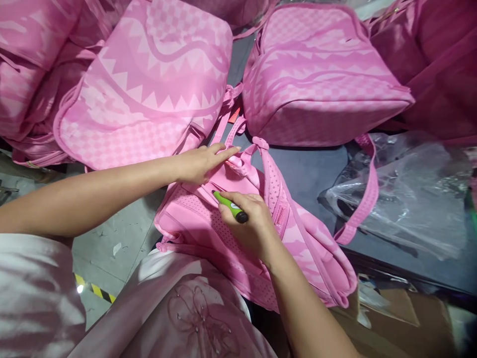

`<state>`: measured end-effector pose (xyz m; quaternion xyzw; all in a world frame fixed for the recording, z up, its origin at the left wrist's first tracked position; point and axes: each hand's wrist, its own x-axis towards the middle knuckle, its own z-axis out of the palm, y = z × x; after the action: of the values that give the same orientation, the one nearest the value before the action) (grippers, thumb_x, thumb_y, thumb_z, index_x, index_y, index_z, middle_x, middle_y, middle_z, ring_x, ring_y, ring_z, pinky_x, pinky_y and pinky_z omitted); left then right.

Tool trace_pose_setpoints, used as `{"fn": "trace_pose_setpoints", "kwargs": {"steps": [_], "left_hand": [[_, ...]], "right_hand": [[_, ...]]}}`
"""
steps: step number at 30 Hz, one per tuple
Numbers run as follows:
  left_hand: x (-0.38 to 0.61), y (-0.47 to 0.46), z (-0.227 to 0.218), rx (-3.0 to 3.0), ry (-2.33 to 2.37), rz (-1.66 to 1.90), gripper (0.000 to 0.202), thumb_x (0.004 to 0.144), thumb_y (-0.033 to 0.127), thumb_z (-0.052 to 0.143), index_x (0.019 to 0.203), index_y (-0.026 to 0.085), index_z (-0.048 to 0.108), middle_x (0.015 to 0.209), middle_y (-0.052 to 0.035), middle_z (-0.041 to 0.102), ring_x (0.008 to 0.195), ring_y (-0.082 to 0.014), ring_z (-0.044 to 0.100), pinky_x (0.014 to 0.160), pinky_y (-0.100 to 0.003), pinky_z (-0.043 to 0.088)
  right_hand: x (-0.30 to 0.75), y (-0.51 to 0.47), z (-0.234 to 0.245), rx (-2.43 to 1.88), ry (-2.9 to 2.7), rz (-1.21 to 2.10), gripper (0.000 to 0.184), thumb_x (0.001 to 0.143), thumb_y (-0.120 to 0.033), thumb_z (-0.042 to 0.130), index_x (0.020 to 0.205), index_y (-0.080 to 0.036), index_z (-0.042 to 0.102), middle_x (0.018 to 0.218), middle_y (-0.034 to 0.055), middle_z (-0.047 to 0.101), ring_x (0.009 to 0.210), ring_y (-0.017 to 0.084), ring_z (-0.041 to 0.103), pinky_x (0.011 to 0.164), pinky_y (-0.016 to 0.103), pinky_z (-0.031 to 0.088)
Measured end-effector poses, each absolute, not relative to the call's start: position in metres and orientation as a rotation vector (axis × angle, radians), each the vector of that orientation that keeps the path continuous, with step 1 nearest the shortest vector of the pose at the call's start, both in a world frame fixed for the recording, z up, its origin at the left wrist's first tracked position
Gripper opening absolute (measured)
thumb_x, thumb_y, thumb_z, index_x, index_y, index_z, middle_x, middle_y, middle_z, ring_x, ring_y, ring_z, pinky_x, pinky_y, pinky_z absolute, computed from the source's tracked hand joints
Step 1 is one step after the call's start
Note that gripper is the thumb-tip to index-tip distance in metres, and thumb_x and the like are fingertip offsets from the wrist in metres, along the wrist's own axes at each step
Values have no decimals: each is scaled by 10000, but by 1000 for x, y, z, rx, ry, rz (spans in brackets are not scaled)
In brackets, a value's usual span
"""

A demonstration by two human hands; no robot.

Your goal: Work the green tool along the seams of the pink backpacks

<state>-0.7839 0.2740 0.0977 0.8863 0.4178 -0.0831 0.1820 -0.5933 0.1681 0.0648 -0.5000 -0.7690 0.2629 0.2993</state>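
Observation:
A pink backpack [201, 223] with perforated mesh padding and straps lies in front of me, partly against my lap. My left hand [199, 164] rests on its upper part by the top loop and strap, apparently gripping the fabric; some fingers are hidden. My right hand [249, 219] is closed around a short lime-green marker-like tool [230, 205] with a black rear end. Its dark front tip points up and left, close to the pink fabric beside my left hand. I cannot tell whether the tip touches it. One shoulder strap [274, 179] runs down the backpack's right side.
Two larger pink backpacks [156, 84] with a jagged-teeth print lie beyond on the grey table [309, 171]. More pink bags [439, 64] crowd both sides. Clear plastic wrapping [406, 194] covers the table's right. Below it sits cardboard [402, 308]; yellow-black tape [93, 288] marks the floor.

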Motion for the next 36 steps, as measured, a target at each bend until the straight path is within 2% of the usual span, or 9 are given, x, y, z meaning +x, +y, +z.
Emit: {"fn": "trace_pose_setpoints", "kwargs": {"steps": [3,7,9,13,20,27,36], "left_hand": [[-790,277,95,2478,1127,-182,1022,786,110,604,1626,301,54,1655,-144,253,1391,-275,494,1051,-353,466],[-796,276,90,2377,1138,-73,1063,783,113,618,1624,276,-11,1707,-167,59,1564,-268,216,1130,-356,416],[-797,276,87,2333,1151,-27,1073,776,108,625,1623,249,-19,1703,-184,58,1582,-261,147,1138,-355,411],[-798,281,79,2318,1114,-2,1102,747,122,671,1621,255,13,1662,-185,184,1541,-296,263,1143,-389,412],[-803,287,74,2321,1033,28,1090,756,143,658,1616,316,10,1624,-158,246,1433,-302,427,1093,-391,457],[-801,286,73,2333,1022,39,1065,746,93,628,1615,279,41,1610,-153,260,1463,-288,388,1126,-375,427],[-797,282,78,2303,1110,-13,1042,752,69,619,1614,254,63,1602,-158,275,1401,-285,456,1084,-371,468]], "right_hand": [[-594,168,64,-1278,-2061,708,238,878,-229,626,1077,-201,753,984,65,800,873,255,752,912,426,534],[-593,169,57,-1297,-2088,695,298,926,-256,597,1176,-165,733,998,96,795,899,258,752,886,413,540],[-592,169,52,-1288,-2084,679,307,944,-265,588,1198,-156,723,1020,100,792,925,254,750,893,406,541],[-593,169,45,-1267,-2013,600,283,944,-239,587,1171,-144,727,1053,103,789,943,252,751,905,406,545],[-605,175,50,-1199,-1961,661,259,916,-213,641,1157,-184,733,1079,63,790,953,227,752,927,377,512],[-607,175,46,-1202,-1952,655,258,920,-204,623,1155,-170,724,1070,73,791,937,226,751,907,386,500],[-609,176,46,-1201,-1988,684,261,916,-211,619,1150,-167,725,1046,81,795,917,221,761,896,379,517]]}}
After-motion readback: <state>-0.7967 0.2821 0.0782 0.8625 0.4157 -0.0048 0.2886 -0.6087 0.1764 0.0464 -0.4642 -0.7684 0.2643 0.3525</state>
